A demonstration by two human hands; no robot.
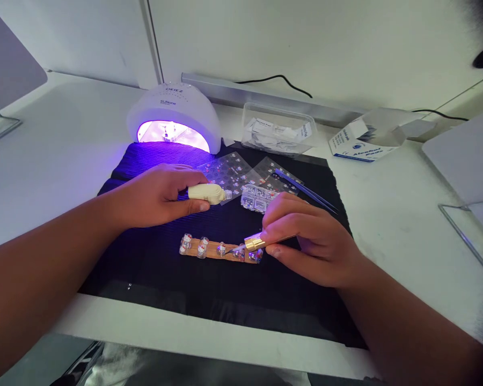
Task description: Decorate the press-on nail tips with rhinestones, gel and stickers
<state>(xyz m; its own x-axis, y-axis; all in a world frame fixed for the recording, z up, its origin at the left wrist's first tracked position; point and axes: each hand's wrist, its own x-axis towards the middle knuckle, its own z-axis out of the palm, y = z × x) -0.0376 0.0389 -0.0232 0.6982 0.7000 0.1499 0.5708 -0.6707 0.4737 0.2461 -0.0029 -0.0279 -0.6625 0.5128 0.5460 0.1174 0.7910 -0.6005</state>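
My left hand (167,195) is closed around a cream nail polish bottle (206,193), which lies on its side with its clear uncapped neck pointing right. Between the thumb and fingers of my right hand (309,236) is a gold-capped polish brush (254,242). Its thin tip reaches the middle of a wooden strip (211,249), by a small decorated false nail (221,249); whether it touches the nail I cannot tell. Several clear nails with character pictures stand along the strip. Part of the strip's right end is behind the brush.
A lit nail lamp (175,118) glows purple behind the black mat (153,273). Sticker sheets (229,169), blue tweezers (306,190) and a divided charm box (253,198) lie beyond my hands. Farther back are a clear tub (279,131) of packets and an alcohol pad box (362,142).
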